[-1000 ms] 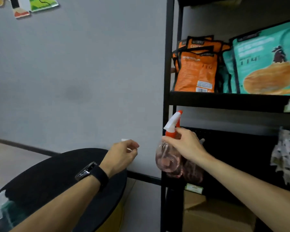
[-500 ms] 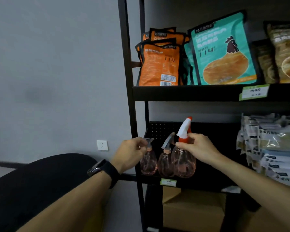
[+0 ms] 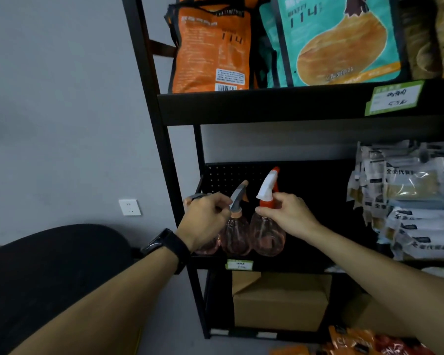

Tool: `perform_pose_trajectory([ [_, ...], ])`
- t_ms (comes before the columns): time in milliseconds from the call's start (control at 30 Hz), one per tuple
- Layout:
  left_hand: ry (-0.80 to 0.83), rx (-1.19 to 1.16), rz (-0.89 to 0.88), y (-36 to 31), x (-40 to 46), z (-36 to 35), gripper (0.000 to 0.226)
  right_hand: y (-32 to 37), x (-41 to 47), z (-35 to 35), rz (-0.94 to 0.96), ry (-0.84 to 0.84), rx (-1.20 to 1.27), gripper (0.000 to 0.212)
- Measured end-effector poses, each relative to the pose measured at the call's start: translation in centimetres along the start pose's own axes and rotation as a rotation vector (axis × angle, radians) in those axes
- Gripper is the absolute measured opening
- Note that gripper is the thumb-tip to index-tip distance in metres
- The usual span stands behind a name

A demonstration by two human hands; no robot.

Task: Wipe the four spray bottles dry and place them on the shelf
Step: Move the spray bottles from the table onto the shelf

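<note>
Three clear pinkish spray bottles stand in a row at the left end of the black middle shelf [image 3: 300, 263]. My right hand [image 3: 287, 213] grips the orange neck of the right bottle [image 3: 267, 234], which has a white and orange head and rests on the shelf. The middle bottle [image 3: 235, 238] has a grey head. My left hand [image 3: 203, 222], with a black watch on its wrist, has its fingers curled round the neck of the left bottle [image 3: 197, 197]. Most of that bottle is hidden behind the hand. I see no cloth and no fourth bottle.
Orange [image 3: 210, 47] and teal [image 3: 338, 39] snack bags fill the upper shelf. Stacked clear packets [image 3: 405, 201] take up the right of the middle shelf. A cardboard box [image 3: 280, 301] sits below. A black round table [image 3: 49, 272] is at the left, by a wall socket [image 3: 129, 207].
My view swung right and closer to the shelf. My right hand carried the white-headed bottle in and stood it beside the two others. My left hand reached to the left bottle.
</note>
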State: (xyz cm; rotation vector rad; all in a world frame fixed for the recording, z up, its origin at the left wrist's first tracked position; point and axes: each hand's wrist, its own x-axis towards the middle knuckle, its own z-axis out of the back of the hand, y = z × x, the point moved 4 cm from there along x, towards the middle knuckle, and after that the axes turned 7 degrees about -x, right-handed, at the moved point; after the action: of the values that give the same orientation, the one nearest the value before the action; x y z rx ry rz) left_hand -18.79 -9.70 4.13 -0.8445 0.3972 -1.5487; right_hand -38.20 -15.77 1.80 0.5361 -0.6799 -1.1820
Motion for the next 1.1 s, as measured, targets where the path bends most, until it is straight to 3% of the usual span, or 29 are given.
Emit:
perform_pose_trajectory([
  [667, -0.021, -0.051, -0.014, 1.1, 0.9, -1.6, 0.017, -4.2, 1.1, -2.7, -0.073, -0.018, -0.017, 0.018],
  [933, -0.044, -0.022, -0.006, -0.2, 0.6, 0.3, 0.015, -3.3, 0.6, -1.4, -0.180, 0.106, -0.024, 0.021],
  [1100, -0.038, -0.006, -0.015, -2.0, 0.1, 2.1, 0.019, -0.9, -0.2, 1.9, -0.205, 0.016, -0.152, 0.026],
])
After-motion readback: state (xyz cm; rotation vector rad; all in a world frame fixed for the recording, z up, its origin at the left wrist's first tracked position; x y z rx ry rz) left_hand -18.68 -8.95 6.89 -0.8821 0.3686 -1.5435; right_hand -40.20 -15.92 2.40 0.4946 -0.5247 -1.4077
